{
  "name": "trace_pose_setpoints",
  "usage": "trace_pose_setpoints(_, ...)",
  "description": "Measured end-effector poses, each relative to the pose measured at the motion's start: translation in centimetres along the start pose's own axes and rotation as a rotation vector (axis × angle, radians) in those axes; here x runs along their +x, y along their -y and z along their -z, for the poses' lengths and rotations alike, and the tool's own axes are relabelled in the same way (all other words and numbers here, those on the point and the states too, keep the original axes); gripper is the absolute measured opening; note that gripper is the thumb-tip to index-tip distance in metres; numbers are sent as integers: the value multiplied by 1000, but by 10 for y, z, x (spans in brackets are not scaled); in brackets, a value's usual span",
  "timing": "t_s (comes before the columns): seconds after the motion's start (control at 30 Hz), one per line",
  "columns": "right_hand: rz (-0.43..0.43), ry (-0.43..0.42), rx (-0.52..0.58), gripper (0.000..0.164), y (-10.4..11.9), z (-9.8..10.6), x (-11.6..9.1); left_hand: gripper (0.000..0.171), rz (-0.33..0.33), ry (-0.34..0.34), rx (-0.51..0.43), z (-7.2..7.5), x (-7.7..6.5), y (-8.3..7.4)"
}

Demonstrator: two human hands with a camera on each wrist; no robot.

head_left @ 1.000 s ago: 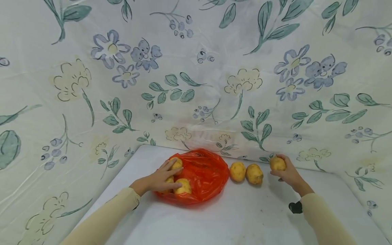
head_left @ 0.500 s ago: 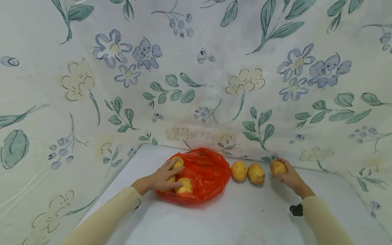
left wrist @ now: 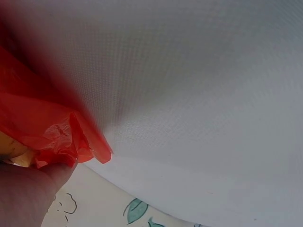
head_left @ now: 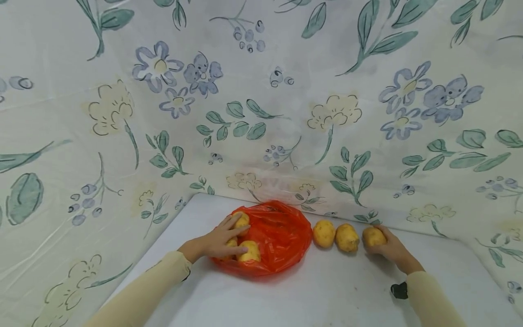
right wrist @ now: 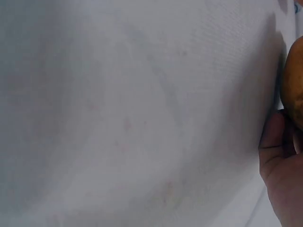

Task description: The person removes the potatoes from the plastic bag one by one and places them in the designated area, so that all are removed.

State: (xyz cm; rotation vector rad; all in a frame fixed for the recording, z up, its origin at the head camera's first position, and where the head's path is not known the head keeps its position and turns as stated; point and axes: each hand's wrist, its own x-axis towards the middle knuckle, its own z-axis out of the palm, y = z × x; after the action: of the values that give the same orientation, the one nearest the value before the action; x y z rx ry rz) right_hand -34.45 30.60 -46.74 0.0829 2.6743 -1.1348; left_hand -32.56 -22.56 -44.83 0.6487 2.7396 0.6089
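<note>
1. Your right hand (head_left: pixel 390 247) grips a potato (head_left: pixel 373 236) resting on the worktop (head_left: pixel 327 295), last in a row with two more potatoes (head_left: pixel 324 233) (head_left: pixel 347 237).
2. Your left hand (head_left: pixel 218 238) lies spread over the potatoes in the red bag (head_left: pixel 282 236), fingers fairly straight, pressing rather than gripping.
3. The potato looks firm, fairly heavy and round, so it may roll; take it across its middle with thumb opposite fingers.
4. The bag is thin and slippery and will likely crumple; pin it through its load.
5. How many potatoes the bag holds is hidden by your hand and the folds.
6. Both wrist views are blurred: only a potato edge (right wrist: pixel 294 85) and a bag corner (left wrist: pixel 57 137) show.
</note>
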Motion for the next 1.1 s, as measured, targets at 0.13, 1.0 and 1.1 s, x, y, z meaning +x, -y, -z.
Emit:
trace_pose_setpoints(0.13, -16, -2, 16, 99, -5, 4, -2, 83, -25, -12, 19, -2, 2, -5)
trace_pose_setpoints(1.0, -27, -3, 117, 100, -8, -9, -1, 82, -34, -77, 1, -13, -12, -9)
trace_pose_setpoints(1.1, -46, 26, 127, 105, -12, -6, -3, 82, -36, -68, -3, -15, -8, -9)
